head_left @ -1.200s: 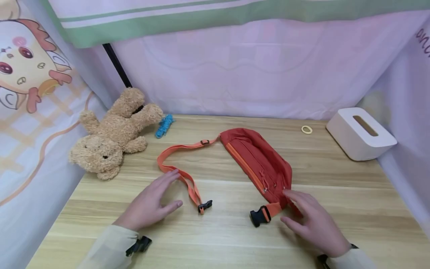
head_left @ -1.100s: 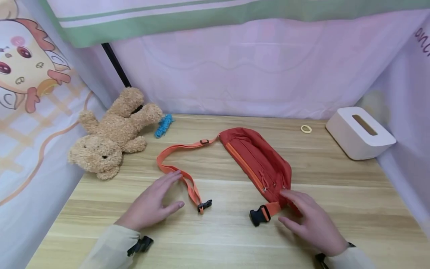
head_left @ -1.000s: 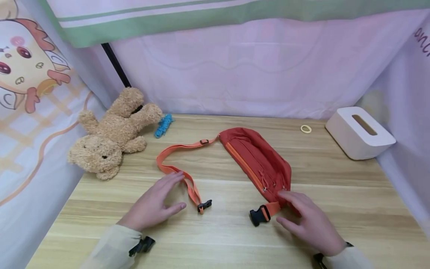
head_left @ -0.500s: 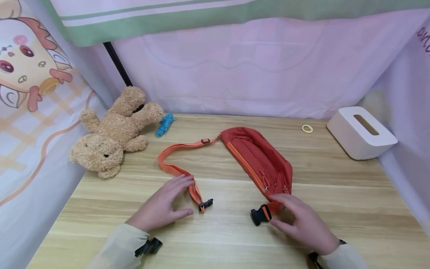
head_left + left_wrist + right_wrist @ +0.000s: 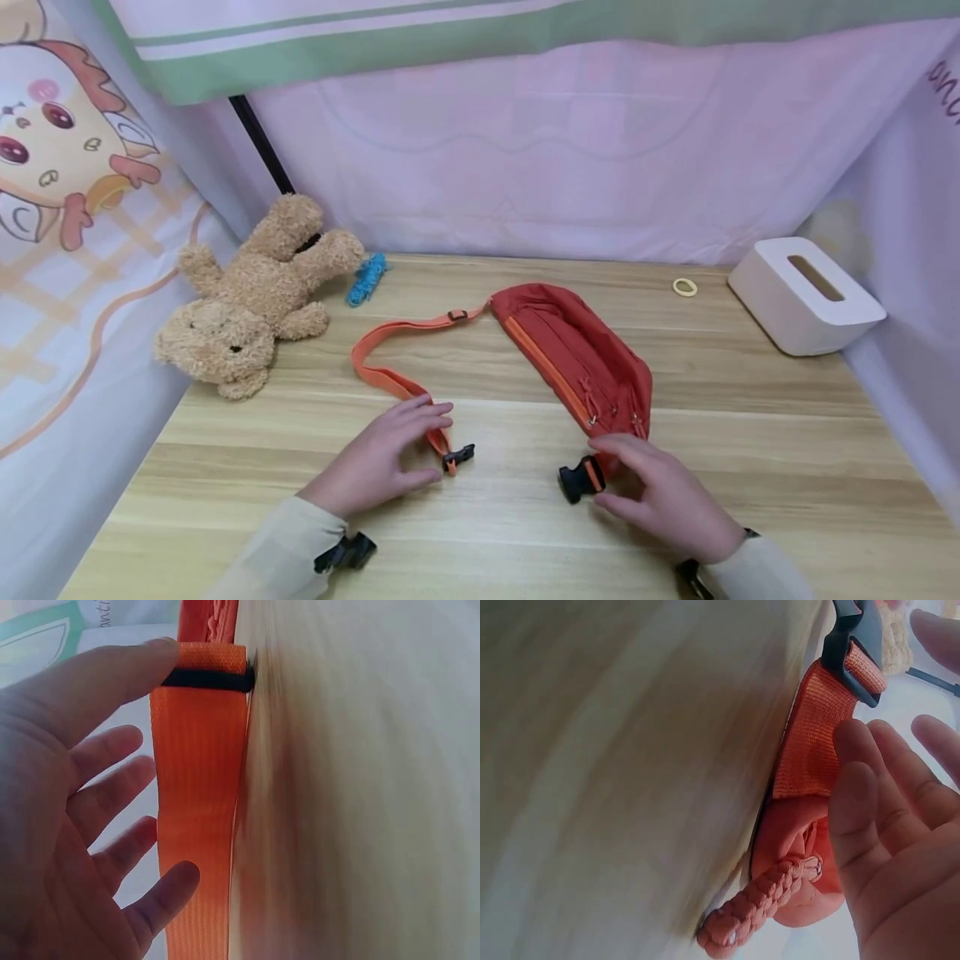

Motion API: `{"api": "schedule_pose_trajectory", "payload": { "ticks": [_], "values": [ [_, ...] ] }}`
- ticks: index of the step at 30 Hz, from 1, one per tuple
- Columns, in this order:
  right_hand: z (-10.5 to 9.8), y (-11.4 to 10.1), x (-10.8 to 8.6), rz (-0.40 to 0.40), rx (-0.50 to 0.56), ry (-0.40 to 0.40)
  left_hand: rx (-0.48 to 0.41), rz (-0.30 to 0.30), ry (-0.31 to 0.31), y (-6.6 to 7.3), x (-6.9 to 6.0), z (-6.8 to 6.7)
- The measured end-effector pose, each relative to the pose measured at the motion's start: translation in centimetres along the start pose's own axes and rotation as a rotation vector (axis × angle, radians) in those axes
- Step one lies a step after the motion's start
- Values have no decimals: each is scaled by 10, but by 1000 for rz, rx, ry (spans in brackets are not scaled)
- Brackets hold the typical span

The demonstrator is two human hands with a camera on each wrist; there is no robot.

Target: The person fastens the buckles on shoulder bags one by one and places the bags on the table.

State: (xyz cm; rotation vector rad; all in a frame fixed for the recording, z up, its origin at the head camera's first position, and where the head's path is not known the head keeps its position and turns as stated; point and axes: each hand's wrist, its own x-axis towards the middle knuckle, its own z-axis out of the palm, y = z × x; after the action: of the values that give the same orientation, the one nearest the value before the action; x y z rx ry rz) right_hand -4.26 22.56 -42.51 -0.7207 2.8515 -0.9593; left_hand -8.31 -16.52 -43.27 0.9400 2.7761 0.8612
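Observation:
A red waist bag (image 5: 573,358) lies on the wooden table with its buckle undone. Its orange strap (image 5: 381,379) curves left to a black prong buckle end (image 5: 461,456). At the bag's near end sits the black socket buckle (image 5: 581,480). My left hand (image 5: 378,462) hovers by the strap's prong end, fingers spread and loosely bent. My right hand (image 5: 663,500) is over the short strap beside the socket, fingers apart. Both wrist views show gaps between fingers: left hand (image 5: 82,780) beside the webbing (image 5: 199,765), right hand (image 5: 900,825) beside the short strap (image 5: 810,735).
A brown teddy bear (image 5: 258,300) lies at the left, near a bundle of blue cord (image 5: 367,279). At the back right are a cream ring (image 5: 684,287) and a white tissue box (image 5: 806,296). Cloth curtains (image 5: 525,158) enclose the table's back and sides.
Both hands have moved inward, the left rightward and slightly down towards the prong end, the right leftward towards the socket. The waist bag and other objects stay where they were.

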Motion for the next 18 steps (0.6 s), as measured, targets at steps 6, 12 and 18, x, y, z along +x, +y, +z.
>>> {"api": "schedule_pose_trajectory", "payload": {
  "ticks": [6,12,18],
  "values": [
    [2,0,2,39,34,-51,-7,35,6,0,4,3],
    [2,0,5,82,126,-129,-34,51,-6,-2,7,5],
    [3,0,9,133,120,-155,-99,20,-39,-3,8,7]
  ]
}}
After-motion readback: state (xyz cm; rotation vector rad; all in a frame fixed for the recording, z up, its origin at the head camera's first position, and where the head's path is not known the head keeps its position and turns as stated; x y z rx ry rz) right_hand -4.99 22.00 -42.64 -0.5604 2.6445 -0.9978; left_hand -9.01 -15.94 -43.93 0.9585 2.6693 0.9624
